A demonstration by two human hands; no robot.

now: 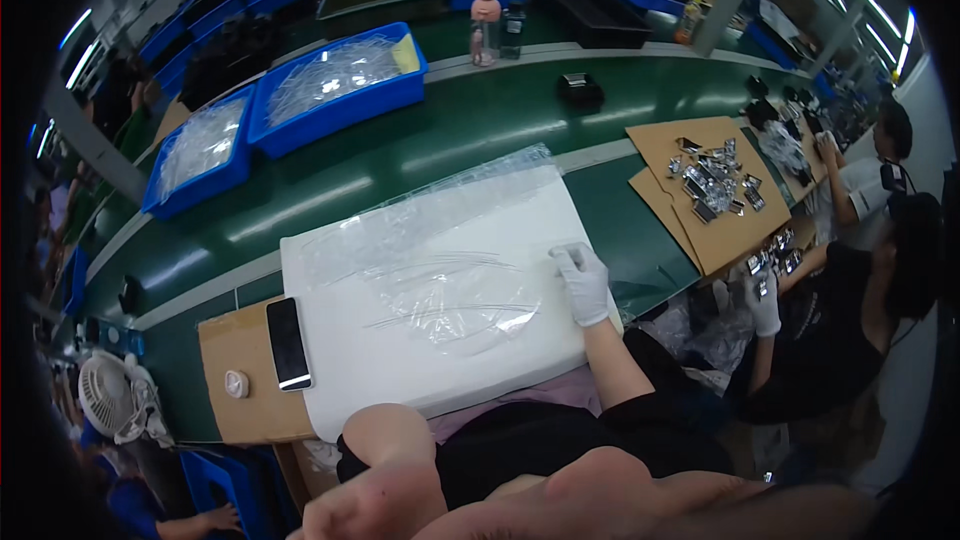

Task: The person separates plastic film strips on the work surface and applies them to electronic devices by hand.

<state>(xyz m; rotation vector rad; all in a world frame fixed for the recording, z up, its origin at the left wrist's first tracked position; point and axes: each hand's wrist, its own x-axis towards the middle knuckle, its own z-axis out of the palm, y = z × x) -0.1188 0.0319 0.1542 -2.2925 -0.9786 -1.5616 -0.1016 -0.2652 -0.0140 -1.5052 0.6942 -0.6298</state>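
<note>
My right hand (583, 285), in a white glove, is over the right side of a white padded work surface (335, 385). Its thumb and fingertips are pressed together; anything between them is too small or too clear to make out. Beside it, a clear plastic film (455, 315) with shiny creases lies on the white surface. Another clear plastic sheet (400, 225) stretches along the far edge. My left arm is bent up close at the lower edge, with my bare left hand (370, 500) near the camera. Its fingers cannot be made out.
A phone (289, 345) and a small white round item (237, 384) lie left on cardboard. Blue bins (340, 105) of clear plastic stand far left. Cardboard (690, 225) with shiny small parts lies right, beside a gloved co-worker (830, 330). A fan (107, 395) stands left.
</note>
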